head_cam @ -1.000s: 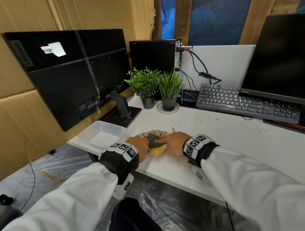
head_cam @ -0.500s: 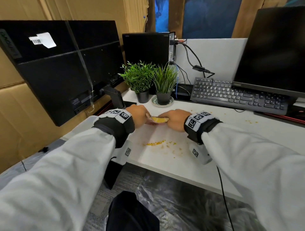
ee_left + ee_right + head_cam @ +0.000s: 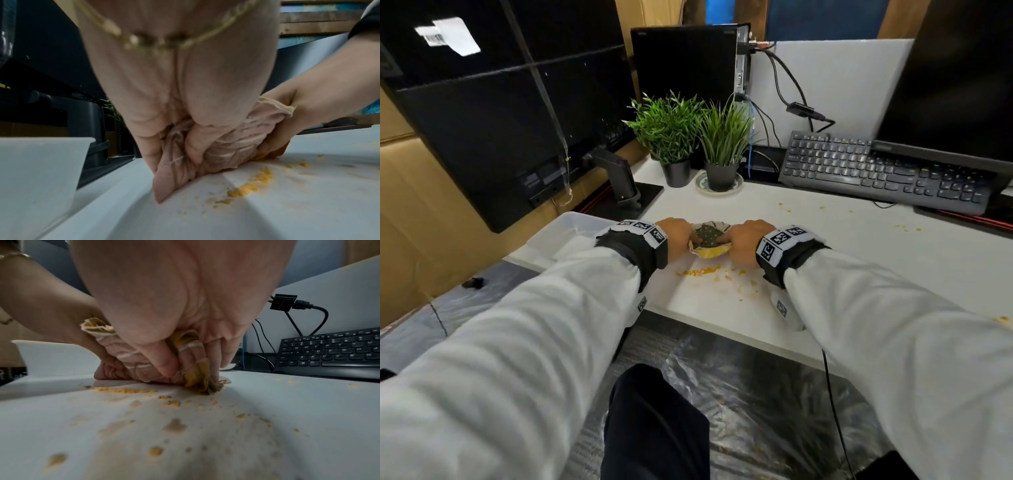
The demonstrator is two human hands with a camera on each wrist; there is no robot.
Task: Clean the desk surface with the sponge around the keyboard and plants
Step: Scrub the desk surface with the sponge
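Observation:
A yellow sponge with a dark green top [image 3: 710,244] lies on the white desk [image 3: 859,260], wrapped in a striped pinkish cloth [image 3: 232,146]. My left hand [image 3: 677,236] grips the bundle's left side, with the fingers curled into the cloth. My right hand [image 3: 746,241] pinches the right side of the cloth [image 3: 131,360] and presses it down. A line of yellow crumbs [image 3: 700,272] lies just in front of the bundle. Behind stand two potted plants [image 3: 667,126] and the black keyboard [image 3: 876,171].
A white plastic tray [image 3: 565,236] sits at the desk's left corner, close to my left wrist. Monitors stand at the left [image 3: 500,113] and right [image 3: 955,78]. More crumbs [image 3: 904,229] are scattered in front of the keyboard. Cables [image 3: 791,106] hang behind.
Both hands slid the bundle away from the desk's front edge, leaving a line of yellow crumbs behind. In the last half second they drew slightly back, and the sponge's green top shows again.

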